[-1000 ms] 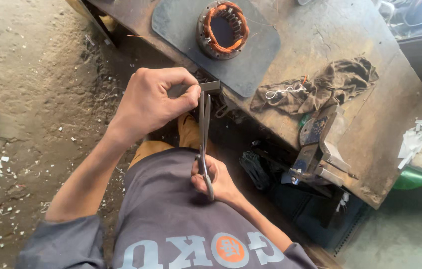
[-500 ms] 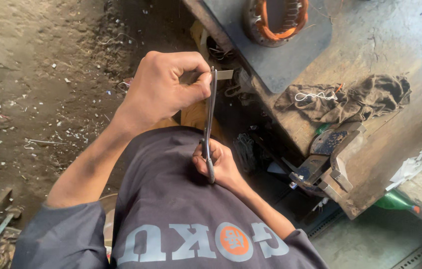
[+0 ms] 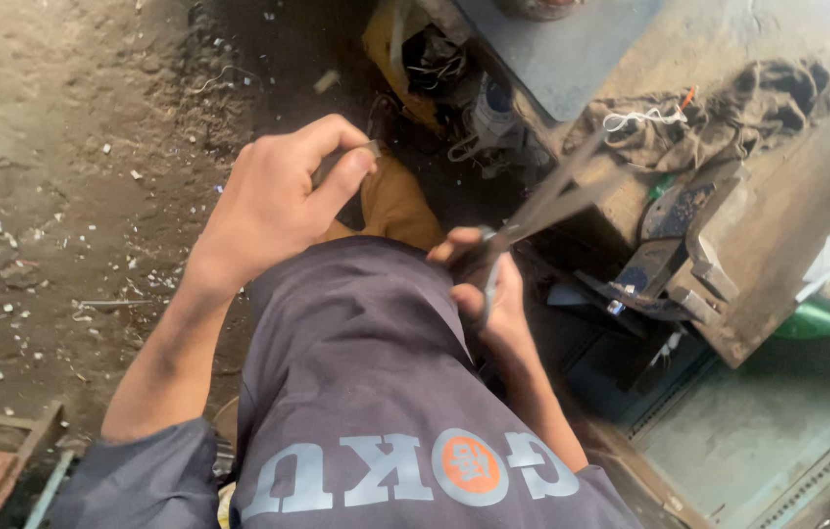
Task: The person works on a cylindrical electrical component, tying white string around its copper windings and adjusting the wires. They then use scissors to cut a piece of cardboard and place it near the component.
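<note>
Within the right hand point(image 3: 479, 279), scissors point(image 3: 542, 208), blades angled toward workbench point(image 3: 778, 196).

I see my left hand point(image 3: 273, 201) at centre frame, fingers point(image 3: 341, 162) curled around a small grey metal piece point(image 3: 361, 152). My right hand point(image 3: 488, 284), just right of centre, grips the handles of long grey metal scissors point(image 3: 542, 211), blades blurred and angled toward the upper right. A crumpled brown rag point(image 3: 719, 113) lies on the worn surface point(image 3: 807, 186) at upper right, above a blue bench vise point(image 3: 670, 260).
</note>
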